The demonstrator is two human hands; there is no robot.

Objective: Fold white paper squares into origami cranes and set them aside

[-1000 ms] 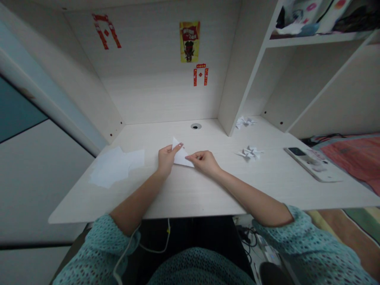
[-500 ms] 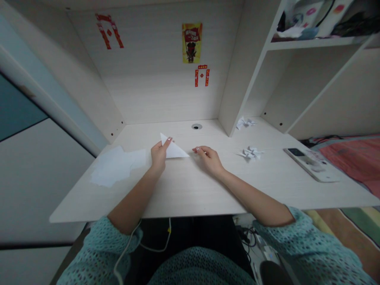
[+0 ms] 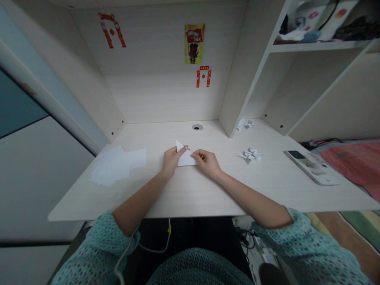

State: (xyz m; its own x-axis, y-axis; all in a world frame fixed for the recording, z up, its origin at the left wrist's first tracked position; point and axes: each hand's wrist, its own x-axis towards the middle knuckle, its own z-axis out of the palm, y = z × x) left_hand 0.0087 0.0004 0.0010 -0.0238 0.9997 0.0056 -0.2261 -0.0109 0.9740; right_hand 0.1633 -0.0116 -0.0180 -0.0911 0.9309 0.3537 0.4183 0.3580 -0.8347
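Between my two hands is a white sheet of paper (image 3: 185,159) folded into a triangle, one corner pointing up and away from me. My left hand (image 3: 171,160) grips its left side, thumb on top near the sloping edge. At the right corner, my right hand (image 3: 207,161) pinches the paper between thumb and fingers, covering that tip. Loose white sheets (image 3: 111,166) lie spread on the desk to the left. Right of my hands sits a spiky folded-paper piece (image 3: 251,155), and a second folded-paper piece (image 3: 246,124) is farther back by the divider.
A phone (image 3: 310,167) lies on the right of the white desk (image 3: 184,198). The upright divider (image 3: 237,79) rises behind my right hand. A cable hole (image 3: 197,127) is near the back panel. Red cloth (image 3: 353,162) lies past the right edge, and a white cable (image 3: 154,250) hangs below.
My left hand has carried the folded paper right and slightly toward me. My right hand, which was apart from it, now pinches its right corner.
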